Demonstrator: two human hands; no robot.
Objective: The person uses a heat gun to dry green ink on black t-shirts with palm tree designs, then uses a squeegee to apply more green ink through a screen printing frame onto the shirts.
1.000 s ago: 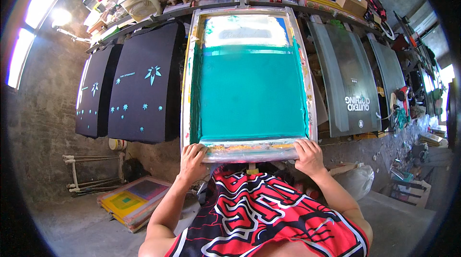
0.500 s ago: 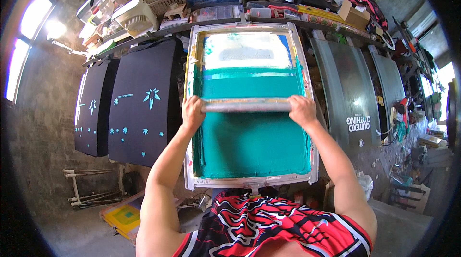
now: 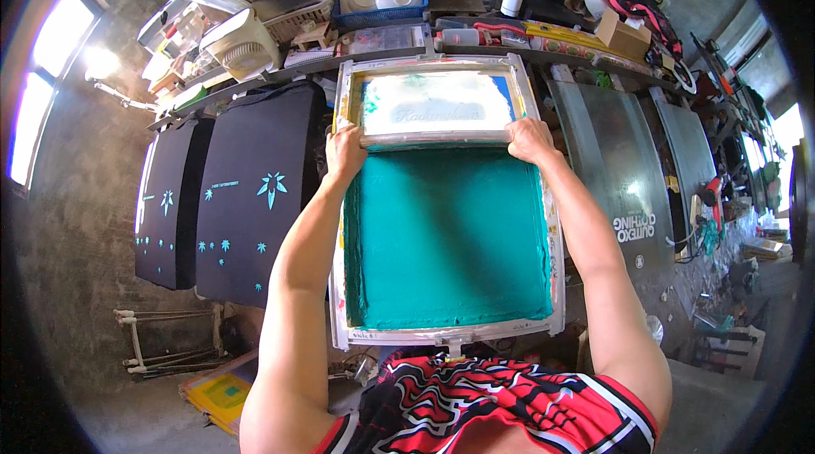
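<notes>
In front of me lies a screen-printing frame (image 3: pixel 553 284) with pale, ink-stained edges. Teal ink (image 3: pixel 446 238) covers most of its mesh, from the near end up to a squeegee (image 3: pixel 437 139) that spans the frame crosswise. My left hand (image 3: pixel 345 149) is closed round the squeegee's left end. Round its right end my right hand (image 3: pixel 531 139) is closed as well. Beyond the squeegee, a whitish patch of the screen (image 3: pixel 424 102) shows, with a bit of blue at its right edge. The squeegee's blade is hidden below its bar.
Left of the frame stand black fabric-covered boards (image 3: pixel 259 174) with light teal leaf prints. To the right are bare grey boards (image 3: pixel 615 165). A cluttered shelf (image 3: pixel 293 66) runs behind, holding a blue basket (image 3: pixel 382 14) and a white fan-like appliance (image 3: pixel 240 42). A yellow screen (image 3: pixel 221 395) lies on the floor.
Both my hands have pushed the squeegee away from me, from mid-screen to near the far end. The teal band beyond it is now out of sight. The view has shifted slightly.
</notes>
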